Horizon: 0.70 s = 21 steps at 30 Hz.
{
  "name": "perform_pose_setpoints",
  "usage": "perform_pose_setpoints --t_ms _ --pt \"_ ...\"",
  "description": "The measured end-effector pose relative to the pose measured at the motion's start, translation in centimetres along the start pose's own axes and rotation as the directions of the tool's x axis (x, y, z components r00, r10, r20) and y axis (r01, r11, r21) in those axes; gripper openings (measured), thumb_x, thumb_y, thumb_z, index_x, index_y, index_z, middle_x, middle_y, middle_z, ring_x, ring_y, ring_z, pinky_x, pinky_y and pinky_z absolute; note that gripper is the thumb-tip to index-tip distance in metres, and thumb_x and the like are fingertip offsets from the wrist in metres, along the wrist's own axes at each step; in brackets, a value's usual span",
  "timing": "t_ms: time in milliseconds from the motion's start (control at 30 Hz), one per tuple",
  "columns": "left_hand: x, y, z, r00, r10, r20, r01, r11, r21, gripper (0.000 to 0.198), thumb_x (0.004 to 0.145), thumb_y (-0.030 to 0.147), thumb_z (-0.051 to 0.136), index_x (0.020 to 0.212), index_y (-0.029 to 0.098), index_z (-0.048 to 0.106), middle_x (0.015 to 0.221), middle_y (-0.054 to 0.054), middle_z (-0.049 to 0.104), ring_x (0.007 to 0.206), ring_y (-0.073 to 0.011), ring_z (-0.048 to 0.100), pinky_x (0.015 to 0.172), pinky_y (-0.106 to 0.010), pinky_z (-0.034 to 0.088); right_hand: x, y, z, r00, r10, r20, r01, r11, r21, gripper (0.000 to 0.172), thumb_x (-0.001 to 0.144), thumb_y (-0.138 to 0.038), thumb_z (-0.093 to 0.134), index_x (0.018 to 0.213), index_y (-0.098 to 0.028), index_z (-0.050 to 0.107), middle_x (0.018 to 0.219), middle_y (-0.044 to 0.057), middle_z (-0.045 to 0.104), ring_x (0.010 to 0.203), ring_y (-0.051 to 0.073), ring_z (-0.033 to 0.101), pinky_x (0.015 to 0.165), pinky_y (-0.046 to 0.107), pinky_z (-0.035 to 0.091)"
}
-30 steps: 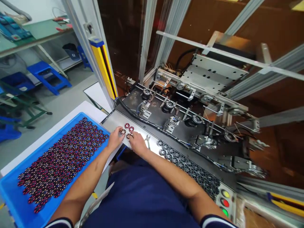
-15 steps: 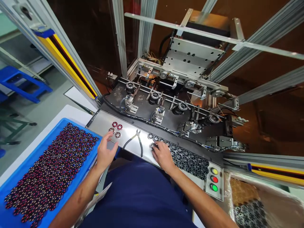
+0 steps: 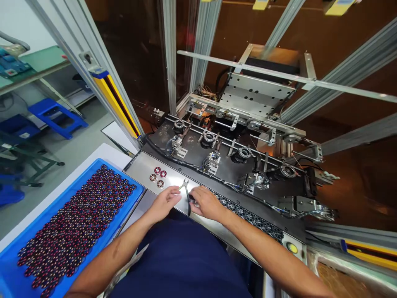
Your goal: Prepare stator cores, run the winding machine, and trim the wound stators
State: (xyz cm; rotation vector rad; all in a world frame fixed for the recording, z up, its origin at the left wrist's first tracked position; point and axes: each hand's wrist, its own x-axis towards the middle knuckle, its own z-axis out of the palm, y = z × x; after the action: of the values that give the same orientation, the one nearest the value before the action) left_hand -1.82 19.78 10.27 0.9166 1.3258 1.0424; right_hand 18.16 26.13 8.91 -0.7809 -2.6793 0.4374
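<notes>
My left hand (image 3: 165, 203) is over the front of the metal ledge, fingers curved and the thumb apart from them, with nothing visible in it. It covers one handle of the diagonal cutters (image 3: 187, 194), which lie with their jaws toward the machine. My right hand (image 3: 208, 203) is just right of the cutters. Its fingers are closed on a small black round part (image 3: 191, 198), mostly hidden by them. Left of the cutters lies a small group of red and copper wound motor stators (image 3: 160, 183). Rows of black round parts (image 3: 248, 216) line the ledge beyond my right forearm.
A blue tray (image 3: 102, 163) full of wound stators stands at the left. Behind the ledge is a machine with several round fixtures (image 3: 209, 139). A yellow button (image 3: 292, 248) sits at the ledge's right end. Yellow sensor bars (image 3: 118, 105) flank the opening.
My right hand has moved left from the black parts to the cutters, carrying a black round part. My left hand has moved right, away from the stators. The view has shifted.
</notes>
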Motion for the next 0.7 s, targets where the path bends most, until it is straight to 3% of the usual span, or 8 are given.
perform_pose_setpoints --t_ms 100,167,267,367,533,700 --pt "0.0 2.3 0.9 0.992 -0.003 0.125 0.022 0.988 -0.154 0.061 0.077 0.070 0.060 0.103 0.015 0.068 0.085 -0.008 0.070 0.075 -0.0189 0.068 0.073 -0.034 0.056 3.6 -2.2 -2.9 0.990 -0.079 -0.115 0.087 0.994 0.065 0.019 0.091 -0.025 0.054 0.107 -0.015 0.057 0.097 0.011 0.069 0.088 0.021 0.062 0.080 0.036 0.049" --pt "-0.4 4.0 1.0 0.988 0.027 0.154 0.014 0.966 -0.258 0.069 0.073 0.075 0.060 0.108 0.016 0.066 0.091 -0.009 0.070 0.081 -0.0197 0.069 0.077 -0.034 0.056 5.2 -3.6 -4.7 0.965 -0.130 -0.229 0.164 0.977 0.136 0.022 0.092 -0.024 0.053 0.112 -0.015 0.055 0.099 0.011 0.070 0.091 0.021 0.063 0.080 0.036 0.050" --pt "-1.2 5.7 1.0 0.985 0.062 0.159 0.028 0.862 -0.507 0.063 0.072 0.061 0.074 0.117 0.019 0.061 0.095 -0.006 0.070 0.085 -0.0176 0.068 0.078 -0.029 0.054 6.2 -4.9 -6.6 0.894 -0.145 -0.423 0.276 0.923 0.268 0.031 0.090 -0.024 0.060 0.120 -0.018 0.052 0.105 0.012 0.069 0.095 0.023 0.065 0.080 0.039 0.052" --pt "-1.8 6.4 1.0 0.987 0.075 0.144 0.041 0.741 -0.670 0.047 0.077 0.046 0.076 0.113 0.021 0.058 0.085 -0.002 0.070 0.079 -0.0144 0.068 0.073 -0.024 0.052 6.1 -5.2 -7.3 0.867 -0.103 -0.487 0.280 0.909 0.307 0.037 0.087 -0.023 0.066 0.121 -0.020 0.053 0.104 0.011 0.067 0.093 0.024 0.064 0.077 0.041 0.053" --pt "-2.4 6.8 1.7 0.994 0.105 0.042 -0.045 0.705 -0.708 0.037 0.078 0.041 0.077 0.099 0.023 0.053 0.084 0.002 0.068 0.076 -0.0097 0.067 0.073 -0.020 0.050 5.9 -5.4 -7.6 0.838 -0.122 -0.532 0.296 0.920 0.256 0.025 0.087 -0.012 0.062 0.111 -0.019 0.059 0.085 0.007 0.064 0.076 0.020 0.059 0.066 0.036 0.051" --pt "-2.7 7.2 2.2 0.989 0.148 0.007 -0.114 0.787 -0.607 0.046 0.074 0.046 0.079 0.102 0.024 0.049 0.075 0.004 0.066 0.065 -0.0108 0.064 0.066 -0.023 0.050 5.7 -5.8 -7.6 0.818 -0.073 -0.570 0.278 0.919 0.281 0.031 0.085 -0.012 0.066 0.113 -0.022 0.058 0.086 0.007 0.065 0.077 0.021 0.060 0.065 0.037 0.052"
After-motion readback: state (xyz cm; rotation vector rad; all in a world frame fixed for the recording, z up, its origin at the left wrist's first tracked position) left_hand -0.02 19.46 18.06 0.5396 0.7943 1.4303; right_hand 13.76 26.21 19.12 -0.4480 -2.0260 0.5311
